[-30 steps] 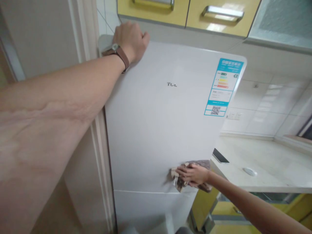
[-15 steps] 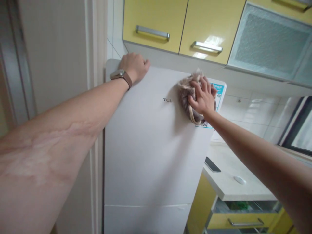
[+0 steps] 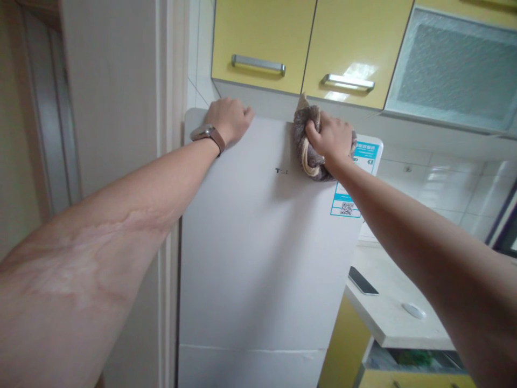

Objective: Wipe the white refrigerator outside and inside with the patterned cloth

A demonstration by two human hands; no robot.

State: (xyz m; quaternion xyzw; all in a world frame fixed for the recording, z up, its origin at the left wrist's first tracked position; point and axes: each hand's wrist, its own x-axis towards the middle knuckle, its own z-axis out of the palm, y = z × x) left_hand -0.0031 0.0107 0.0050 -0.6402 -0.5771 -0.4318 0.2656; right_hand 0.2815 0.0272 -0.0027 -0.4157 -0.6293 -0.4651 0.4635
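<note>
A brown and cream cleaning cloth (image 3: pixel 304 141) is bunched under my right hand (image 3: pixel 332 137), whose thumb and fingers grip it. It lies against the upper right of the white refrigerator door (image 3: pixel 242 242), reaching its top edge. My left hand (image 3: pixel 229 119) is curled over the top left corner of that door, with its fingertips hidden and a watch (image 3: pixel 208 132) on the wrist. Beside the cloth, a blue and white label (image 3: pixel 347 207) with a printed code is partly covered by my right hand and forearm. Small dark lettering (image 3: pixel 281 171) sits left of the cloth.
Yellow wall cabinets (image 3: pixel 262 32) with metal handles hang just above the refrigerator. A frosted glass cabinet door (image 3: pixel 456 70) is to their right. At lower right, a phone (image 3: pixel 363 280) and a white oval object (image 3: pixel 413 311) lie on the countertop (image 3: pixel 404 334). A door frame (image 3: pixel 169 161) stands close on the left.
My right hand has moved the cloth up and slightly left on the door, uncovering more of the label. Its spread fingers have closed around the cloth. My left hand stays at the top corner.
</note>
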